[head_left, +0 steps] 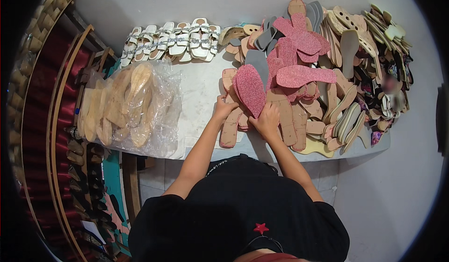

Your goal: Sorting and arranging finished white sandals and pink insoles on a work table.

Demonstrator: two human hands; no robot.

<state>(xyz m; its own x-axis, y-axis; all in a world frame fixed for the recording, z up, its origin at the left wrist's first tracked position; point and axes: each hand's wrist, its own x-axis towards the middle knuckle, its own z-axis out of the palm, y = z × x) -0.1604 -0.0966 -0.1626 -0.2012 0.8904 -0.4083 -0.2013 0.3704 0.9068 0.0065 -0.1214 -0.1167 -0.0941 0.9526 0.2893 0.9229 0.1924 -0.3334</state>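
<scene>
My left hand [224, 108] is closed on the edge of a tan insole [229, 130] with reddish edges, thumb on top and the other fingers partly hidden. Just to the right, a small stack of pink speckled insoles [249, 86] leans over the tan ones. At the narrow lower end of that stack, my right hand [267, 120] grips with its thumb on the left side. Another pink insole [304, 76] lies crosswise beyond my right hand. Tan insoles [285, 122] also lie beside the right hand, near the table's front edge.
White sandals [177, 40] with decorated straps line the back left of the table [199, 89]. A clear plastic bag [131, 105] of tan shoe soles lies at the left. Mixed soles [348, 51] and straps heap up at the right. A shoe rack [84, 168] stands left of the table.
</scene>
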